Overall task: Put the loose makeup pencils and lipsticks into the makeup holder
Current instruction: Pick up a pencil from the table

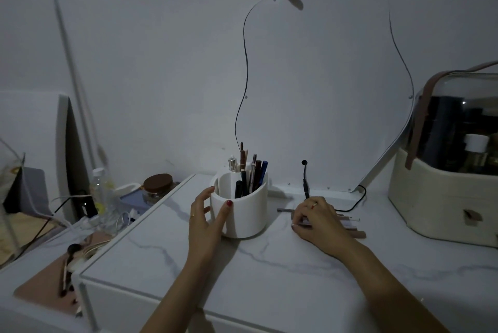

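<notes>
Makeup holder [244,208], white and round, standing near the middle of the surface [269,273], already carrying several pencils upright in its far compartment. Steadied at its left wall by the left hand [206,221], fingers straight and spread, thumb pressed on the front of the wall, so open and only touching. Loose makeup pencils [350,225] lying in a small group just right of the holder, partly hidden under the right hand [319,221]. Fingers there curled down over the near ends of the pencils, apparently pinching one or two; exact number not possible to tell. Step in hand, as a judgement: gathering the loose pieces for the transfer. Next move probably calling for a firm pinch, a lift, a turn to upright and a careful drop into a free compartment, without knocking the tall pencils already inside. Marble-patterned white top, dim room, curved mirror [323,90] on the far wall, black cable [305,179] behind the pencils, cream storage case [442,198] far right, water bottle [99,192] and brown-lidded jar [157,184] at left on a lower level.
</notes>
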